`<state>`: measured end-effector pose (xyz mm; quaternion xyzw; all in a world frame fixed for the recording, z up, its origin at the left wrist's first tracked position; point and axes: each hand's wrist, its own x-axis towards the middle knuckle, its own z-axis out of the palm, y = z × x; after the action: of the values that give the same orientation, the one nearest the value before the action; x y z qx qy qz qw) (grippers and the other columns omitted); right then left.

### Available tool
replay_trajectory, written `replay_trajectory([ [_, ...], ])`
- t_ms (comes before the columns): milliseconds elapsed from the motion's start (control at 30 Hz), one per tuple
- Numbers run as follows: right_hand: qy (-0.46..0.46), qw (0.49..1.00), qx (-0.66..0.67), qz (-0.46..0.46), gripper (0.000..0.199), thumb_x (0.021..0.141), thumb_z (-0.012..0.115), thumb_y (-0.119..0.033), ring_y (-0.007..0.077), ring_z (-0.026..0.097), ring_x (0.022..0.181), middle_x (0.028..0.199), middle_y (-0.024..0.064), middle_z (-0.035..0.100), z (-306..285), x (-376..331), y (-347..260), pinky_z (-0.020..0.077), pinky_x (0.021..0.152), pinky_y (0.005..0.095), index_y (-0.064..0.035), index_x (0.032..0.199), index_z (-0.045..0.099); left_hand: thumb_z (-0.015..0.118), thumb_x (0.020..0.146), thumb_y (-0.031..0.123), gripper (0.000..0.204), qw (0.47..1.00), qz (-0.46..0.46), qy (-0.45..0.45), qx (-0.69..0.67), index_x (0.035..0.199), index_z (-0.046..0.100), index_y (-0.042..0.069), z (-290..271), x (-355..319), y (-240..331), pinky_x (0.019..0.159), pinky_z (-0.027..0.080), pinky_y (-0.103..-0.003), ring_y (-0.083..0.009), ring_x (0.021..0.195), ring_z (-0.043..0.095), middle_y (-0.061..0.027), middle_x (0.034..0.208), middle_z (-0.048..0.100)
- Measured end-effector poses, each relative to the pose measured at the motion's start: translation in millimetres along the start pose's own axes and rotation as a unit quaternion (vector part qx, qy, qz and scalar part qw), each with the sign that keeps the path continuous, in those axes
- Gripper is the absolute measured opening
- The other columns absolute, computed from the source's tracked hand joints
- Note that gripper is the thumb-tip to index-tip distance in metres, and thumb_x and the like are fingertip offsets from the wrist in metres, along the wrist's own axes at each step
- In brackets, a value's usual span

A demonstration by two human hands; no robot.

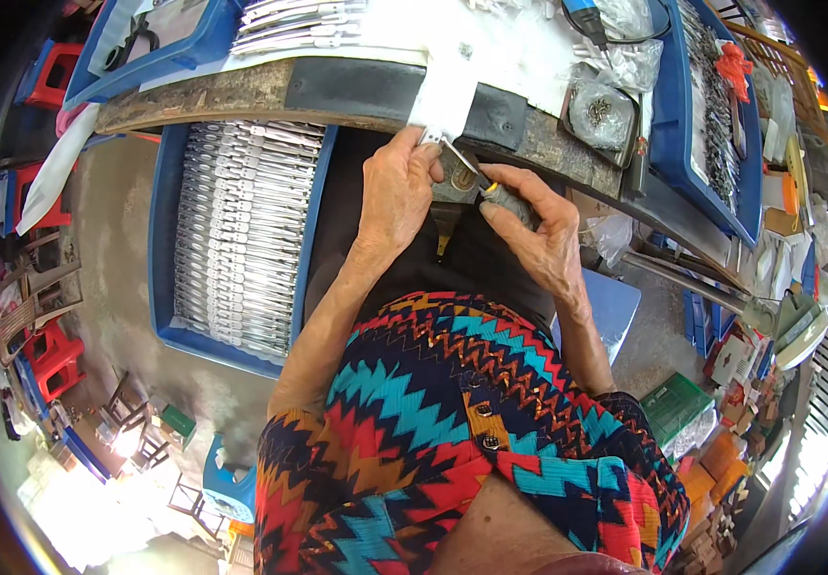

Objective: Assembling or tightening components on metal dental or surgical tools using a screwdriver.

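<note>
Zigzag shirt (414, 383) nearest; left hand (397, 187) pinches small metal part (432, 137) at bench edge (213, 96); right hand (545, 225) clamps yellow-marked tool (492, 188), thin shaft reaching the part.

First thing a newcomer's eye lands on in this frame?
Likely the zigzag shirt in red, turquoise and dark tones, filling the lower middle. Next, the blue tray left of centre, packed with rows of shiny metal parts. Then the bench edge near top centre, where the left hand holds a small metal piece and the right hand points a thin-shafted tool at it.
</note>
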<state>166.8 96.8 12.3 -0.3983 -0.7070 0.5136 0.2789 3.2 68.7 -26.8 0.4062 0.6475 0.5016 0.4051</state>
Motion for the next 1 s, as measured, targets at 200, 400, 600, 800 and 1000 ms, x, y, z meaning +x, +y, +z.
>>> replay_trajectory([
  [200,-0.032,0.999,-0.024,0.019,0.027,0.078,0.059,-0.005,0.0122,0.055,0.082,0.091,0.0092,0.061,-5,5,-2,0.0439,0.075,0.0251,0.0028,0.103,0.057,0.044,0.087,0.012,0.018,0.999,0.02,0.023,0.018,0.085,0.055,-0.002,4,-1,2,0.05,0.041,-0.03,-0.0174,0.051,0.052,-0.0085,0.056,0.053],
  [400,-0.034,0.999,-0.038,0.004,0.026,0.078,0.059,-0.005,0.0116,0.055,0.081,0.09,0.0093,0.062,-6,6,-2,0.0443,0.074,0.0251,0.0023,0.102,0.058,0.046,0.088,0.008,0.016,0.999,0.021,0.039,0.027,0.087,0.057,-0.004,7,-4,5,0.049,0.038,-0.023,-0.0069,0.053,0.044,-0.0023,0.059,0.052],
  [600,-0.048,0.997,-0.056,0.004,0.025,0.077,0.059,-0.006,0.0134,0.058,0.081,0.09,0.0116,0.063,-10,9,-4,0.045,0.073,0.0258,0.0022,0.101,0.058,0.047,0.087,0.007,0.013,0.989,0.047,0.062,0.122,0.085,0.056,-0.002,10,-4,5,0.049,0.041,-0.028,-0.015,0.05,0.053,-0.009,0.058,0.056],
  [800,-0.038,0.983,-0.138,-0.113,0.028,0.073,0.061,-0.002,0.0258,0.061,0.077,0.085,0.0141,0.061,-10,15,-5,0.0471,0.066,0.0316,0.001,0.1,0.058,0.051,0.083,0.006,0.012,0.974,0.089,0.074,0.196,0.091,0.05,-0.003,13,-2,-5,0.052,0.045,-0.043,-0.0373,0.061,0.058,-0.0191,0.061,0.057],
  [1000,-0.078,0.913,-0.353,-0.19,0.031,0.069,0.06,-0.001,0.0223,0.055,0.063,0.077,0.0091,0.054,-12,19,-21,0.0441,0.056,0.0345,-0.002,0.1,0.057,0.053,0.081,0.003,0.013,0.972,0.114,0.084,0.185,0.092,0.048,-0.003,16,-2,-8,0.055,0.047,-0.043,-0.0385,0.065,0.059,-0.0226,0.069,0.058],
])
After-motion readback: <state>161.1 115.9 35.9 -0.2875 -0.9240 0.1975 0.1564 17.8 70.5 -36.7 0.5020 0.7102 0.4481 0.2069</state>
